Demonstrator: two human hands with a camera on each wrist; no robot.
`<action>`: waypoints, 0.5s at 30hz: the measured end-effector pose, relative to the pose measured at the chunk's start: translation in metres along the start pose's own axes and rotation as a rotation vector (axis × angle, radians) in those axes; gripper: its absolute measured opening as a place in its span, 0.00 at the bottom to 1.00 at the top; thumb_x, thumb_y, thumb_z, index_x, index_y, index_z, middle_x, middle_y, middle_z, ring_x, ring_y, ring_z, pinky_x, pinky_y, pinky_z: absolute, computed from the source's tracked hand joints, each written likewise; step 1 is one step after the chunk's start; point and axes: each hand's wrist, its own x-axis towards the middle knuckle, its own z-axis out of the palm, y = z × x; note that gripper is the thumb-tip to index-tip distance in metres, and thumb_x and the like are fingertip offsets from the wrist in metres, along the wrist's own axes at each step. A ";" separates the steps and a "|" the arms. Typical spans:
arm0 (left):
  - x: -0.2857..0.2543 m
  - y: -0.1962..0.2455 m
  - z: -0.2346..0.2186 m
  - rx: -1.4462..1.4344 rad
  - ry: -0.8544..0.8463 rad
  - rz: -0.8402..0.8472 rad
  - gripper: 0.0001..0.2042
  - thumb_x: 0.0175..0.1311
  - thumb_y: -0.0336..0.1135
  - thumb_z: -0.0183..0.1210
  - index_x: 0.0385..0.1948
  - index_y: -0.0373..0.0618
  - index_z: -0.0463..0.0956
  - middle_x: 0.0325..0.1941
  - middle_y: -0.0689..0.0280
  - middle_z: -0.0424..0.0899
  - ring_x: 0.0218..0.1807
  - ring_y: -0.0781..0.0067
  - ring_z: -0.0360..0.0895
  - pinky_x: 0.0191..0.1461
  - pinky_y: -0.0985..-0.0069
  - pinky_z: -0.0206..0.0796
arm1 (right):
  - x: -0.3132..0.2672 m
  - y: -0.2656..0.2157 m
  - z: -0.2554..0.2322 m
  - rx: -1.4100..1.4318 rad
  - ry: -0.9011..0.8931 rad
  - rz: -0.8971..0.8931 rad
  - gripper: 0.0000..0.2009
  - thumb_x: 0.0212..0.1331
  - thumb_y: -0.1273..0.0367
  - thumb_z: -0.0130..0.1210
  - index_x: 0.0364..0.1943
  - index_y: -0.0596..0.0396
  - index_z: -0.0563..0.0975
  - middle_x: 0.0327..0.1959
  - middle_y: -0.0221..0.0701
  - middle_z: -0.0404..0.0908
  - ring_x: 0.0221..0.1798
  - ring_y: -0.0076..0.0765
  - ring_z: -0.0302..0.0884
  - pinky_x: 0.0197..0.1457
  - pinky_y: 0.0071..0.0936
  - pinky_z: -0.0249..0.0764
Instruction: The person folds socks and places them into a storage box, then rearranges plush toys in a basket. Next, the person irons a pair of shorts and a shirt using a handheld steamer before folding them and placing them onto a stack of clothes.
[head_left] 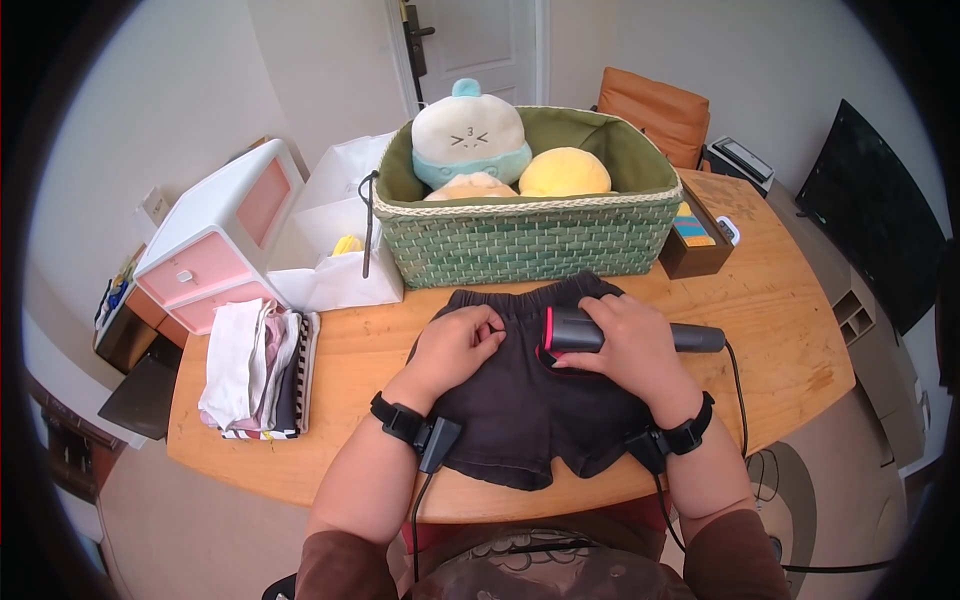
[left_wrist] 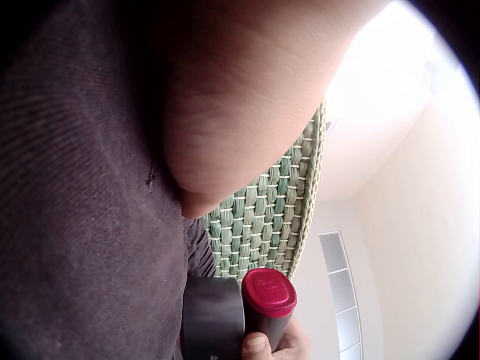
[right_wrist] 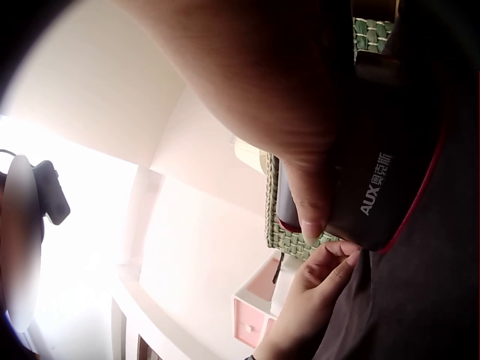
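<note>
Dark shorts (head_left: pixel 500 400) lie spread on the wooden table, waistband toward the basket. On their right half stands a dark handheld device with a pink-red edge (head_left: pixel 575 330), marked AUX (right_wrist: pixel 375 184) in the right wrist view. My right hand (head_left: pixel 632 345) grips it from above, and its cord runs off to the right. In the left wrist view its pink-red end (left_wrist: pixel 270 291) shows beside a dark rounded part. My left hand (head_left: pixel 452 350) rests at the left of the waistband, fingers curled in, thumb against the forefinger; in the right wrist view this hand (right_wrist: pixel 311 300) appears to pinch the fabric.
A green woven basket (head_left: pixel 520 240) with plush toys stands behind the shorts. Folded clothes (head_left: pixel 262 370), a white box (head_left: pixel 350 285) and a pink-and-white drawer unit (head_left: pixel 215 240) are at the left. A brown box (head_left: pixel 695 258) sits at the right back.
</note>
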 end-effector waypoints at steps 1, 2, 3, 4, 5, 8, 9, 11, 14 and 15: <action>0.000 0.000 0.000 0.000 0.000 0.001 0.05 0.60 0.33 0.63 0.35 0.44 0.80 0.23 0.68 0.77 0.25 0.76 0.73 0.31 0.76 0.67 | 0.000 0.001 0.001 -0.002 0.021 0.014 0.33 0.36 0.44 0.70 0.41 0.55 0.80 0.31 0.33 0.78 0.38 0.41 0.79 0.40 0.35 0.76; 0.000 0.000 0.000 -0.005 0.003 0.000 0.05 0.60 0.33 0.63 0.35 0.45 0.80 0.23 0.69 0.77 0.24 0.76 0.73 0.31 0.76 0.67 | -0.001 0.003 0.002 -0.004 0.042 0.028 0.33 0.36 0.43 0.70 0.41 0.55 0.80 0.31 0.33 0.79 0.37 0.41 0.79 0.40 0.35 0.76; -0.001 0.001 0.000 -0.009 0.006 -0.001 0.05 0.60 0.33 0.64 0.35 0.45 0.80 0.23 0.69 0.77 0.24 0.76 0.73 0.31 0.76 0.66 | -0.001 0.005 0.003 -0.005 0.042 0.028 0.33 0.36 0.43 0.70 0.41 0.55 0.80 0.31 0.33 0.79 0.37 0.41 0.79 0.40 0.35 0.76; -0.001 0.001 -0.001 -0.009 0.007 0.000 0.05 0.60 0.33 0.64 0.35 0.45 0.80 0.23 0.69 0.77 0.24 0.76 0.73 0.31 0.76 0.66 | -0.002 0.007 0.004 -0.038 0.062 0.069 0.33 0.37 0.43 0.70 0.41 0.55 0.80 0.31 0.34 0.79 0.37 0.42 0.79 0.40 0.35 0.76; -0.001 0.001 -0.001 -0.004 0.005 -0.005 0.06 0.60 0.33 0.63 0.35 0.45 0.80 0.23 0.69 0.77 0.24 0.76 0.73 0.31 0.76 0.66 | -0.002 0.008 0.005 -0.070 0.080 0.109 0.33 0.37 0.43 0.69 0.41 0.55 0.80 0.31 0.34 0.79 0.37 0.42 0.80 0.40 0.35 0.76; -0.001 0.002 -0.001 0.003 0.007 -0.008 0.06 0.60 0.34 0.63 0.35 0.45 0.80 0.23 0.69 0.77 0.24 0.77 0.73 0.30 0.76 0.66 | 0.000 0.007 0.000 -0.059 0.022 0.158 0.33 0.36 0.47 0.73 0.43 0.57 0.80 0.34 0.38 0.82 0.38 0.46 0.80 0.42 0.38 0.76; -0.001 0.002 -0.001 0.006 0.007 -0.004 0.06 0.60 0.34 0.63 0.35 0.45 0.80 0.23 0.69 0.77 0.24 0.77 0.73 0.30 0.76 0.66 | 0.000 0.007 0.000 -0.059 0.022 0.157 0.33 0.36 0.47 0.73 0.43 0.57 0.80 0.34 0.38 0.82 0.38 0.46 0.80 0.42 0.38 0.76; -0.001 0.002 -0.001 0.004 0.004 -0.010 0.06 0.60 0.34 0.63 0.35 0.45 0.80 0.23 0.69 0.77 0.24 0.76 0.73 0.30 0.76 0.66 | 0.000 0.006 0.000 -0.053 0.010 0.131 0.33 0.36 0.47 0.73 0.43 0.57 0.80 0.34 0.37 0.82 0.38 0.46 0.80 0.42 0.38 0.76; -0.001 0.002 -0.001 -0.010 0.003 -0.023 0.05 0.59 0.34 0.63 0.34 0.46 0.80 0.23 0.69 0.77 0.25 0.73 0.74 0.31 0.74 0.67 | 0.000 0.008 0.002 -0.072 0.041 0.080 0.32 0.38 0.43 0.70 0.40 0.56 0.80 0.29 0.34 0.80 0.36 0.42 0.80 0.39 0.35 0.76; -0.001 0.003 0.000 -0.022 0.007 -0.030 0.05 0.58 0.34 0.63 0.33 0.47 0.79 0.24 0.68 0.78 0.26 0.70 0.75 0.31 0.71 0.67 | 0.000 0.008 0.002 -0.072 0.041 0.080 0.32 0.38 0.43 0.70 0.40 0.56 0.80 0.29 0.34 0.80 0.36 0.42 0.80 0.39 0.35 0.76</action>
